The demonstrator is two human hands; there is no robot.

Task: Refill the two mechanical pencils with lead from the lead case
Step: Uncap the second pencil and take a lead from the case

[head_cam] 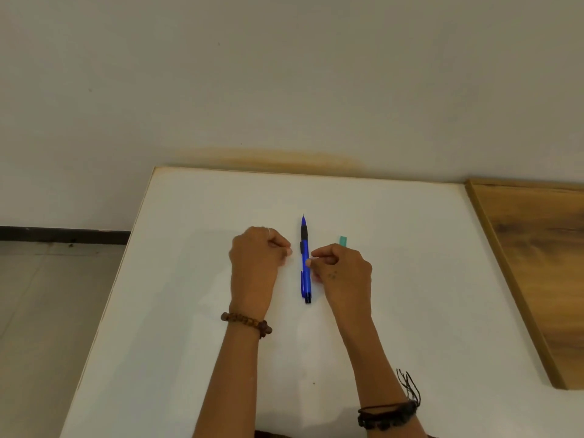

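Observation:
A blue mechanical pencil [305, 263] with a black grip lies flat on the white table [410, 279], its tip pointing away from me. My left hand [257, 259] rests just left of it, curled into a loose fist, and nothing shows in it. My right hand [341, 273] sits on the pencil's right side. Its thumb and forefinger are pinched together against the barrel, and I cannot tell whether they hold anything thin. A small teal object [343, 241] pokes out beyond my right knuckles, mostly hidden by the hand.
The table meets a pale wall [284, 90] at the back. A wooden surface [543, 263] adjoins the table on the right. The left table edge drops to a tiled floor [47, 311]. I wear bracelets on both wrists.

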